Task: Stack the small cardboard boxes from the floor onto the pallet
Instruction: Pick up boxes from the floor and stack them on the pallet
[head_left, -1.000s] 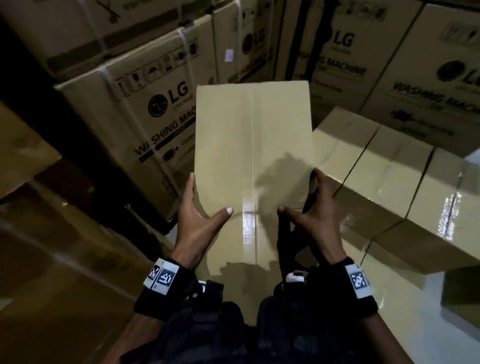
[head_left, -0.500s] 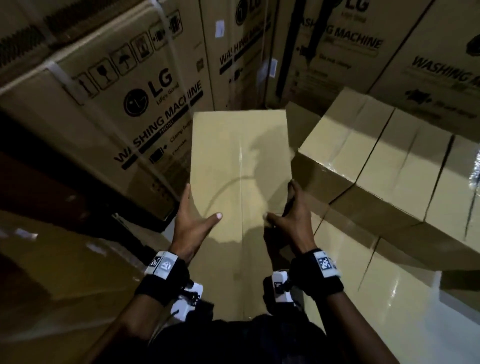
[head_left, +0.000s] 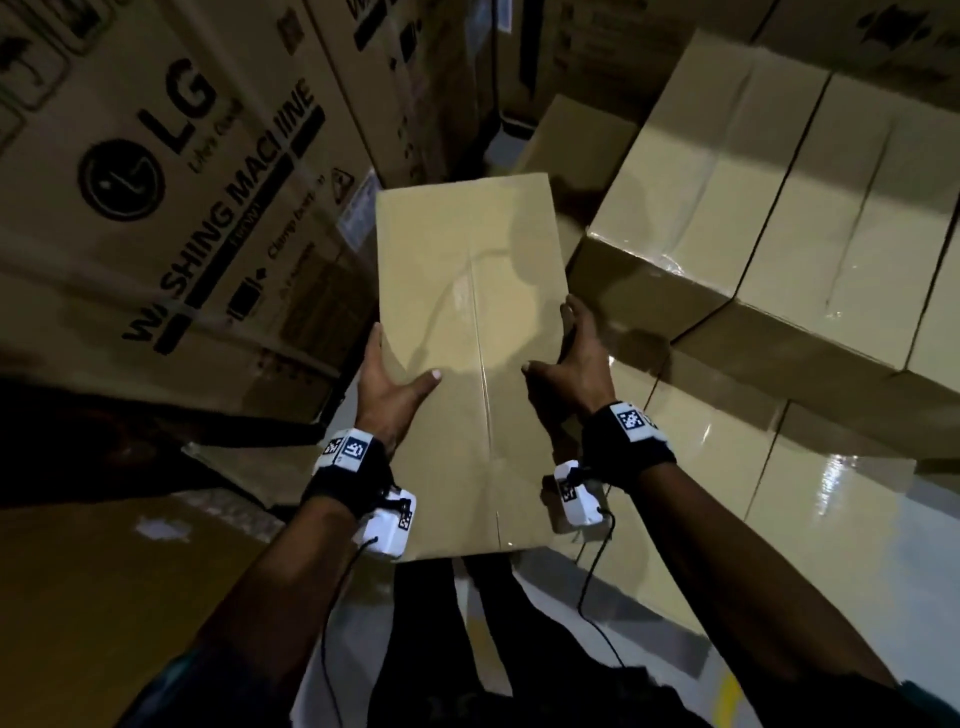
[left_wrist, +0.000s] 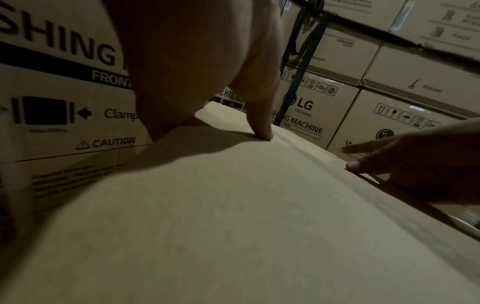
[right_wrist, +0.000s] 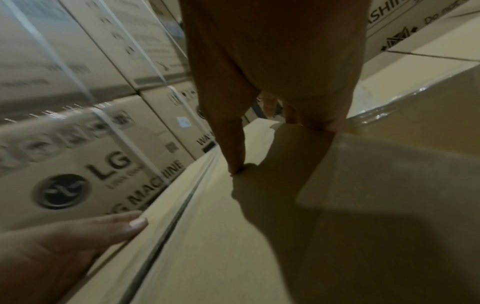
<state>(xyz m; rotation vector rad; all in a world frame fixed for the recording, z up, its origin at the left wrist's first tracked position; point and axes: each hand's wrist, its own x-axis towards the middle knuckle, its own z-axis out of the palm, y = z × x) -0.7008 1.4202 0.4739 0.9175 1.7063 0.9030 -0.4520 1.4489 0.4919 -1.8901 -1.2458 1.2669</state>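
- Cardboard box (head_left: 467, 332), head view: held in the air in front of me, its long axis pointing away, just left of the stacked boxes (head_left: 779, 208). My left hand (head_left: 387, 384) and right hand (head_left: 569, 374) clamp its long sides, thumbs lying on top. It looks stiff and I judge it light; the taped top is glossy, so the side edges are the place to hold.
- Left wrist view: left thumb (left_wrist: 259, 123) presses the top, fingers hidden over the edge.
- Right wrist view: right thumb (right_wrist: 235, 148) rests beside the tape seam (right_wrist: 182, 197).
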